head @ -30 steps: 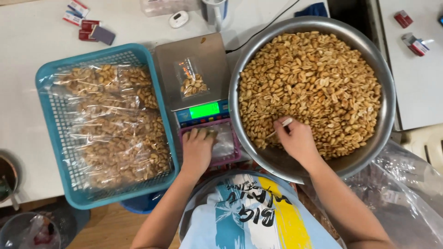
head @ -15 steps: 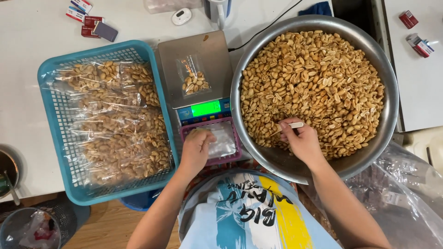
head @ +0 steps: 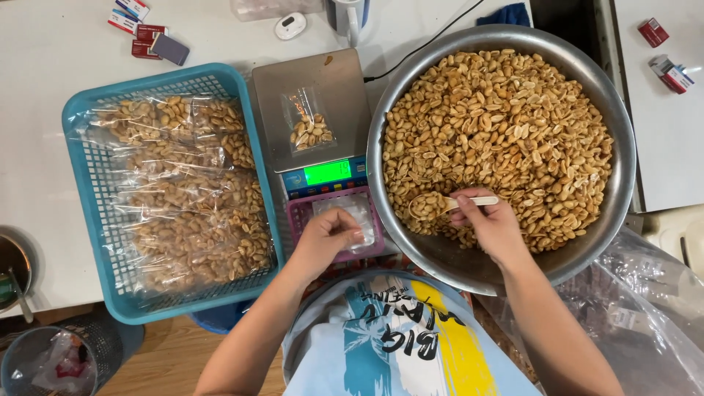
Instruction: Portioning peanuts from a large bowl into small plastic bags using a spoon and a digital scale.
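Pinched in right hand (head: 493, 224): one pale spoon (head: 440, 204), heaped with peanuts; left hand (head: 328, 236) fingers clear plastic bags (head: 352, 216) in small pink basket (head: 297, 214).

Single head cam, looks straight down from above the counter (head: 44, 110), close range; wearer's torso at bottom edge, far side at top. No second view.

Left hand (head: 328, 236) — palm down, fingers curled inward with thumb and fingertips (head: 355, 235) pinched together; forearm bare, running down-left to the lower edge of the view. Right hand (head: 493, 222) — knuckles up, fingers closed in a grip, thumb pressed along the top; wrist roughly straight, bare forearm slanting down-right. The two hands lie at about the same height, well apart.
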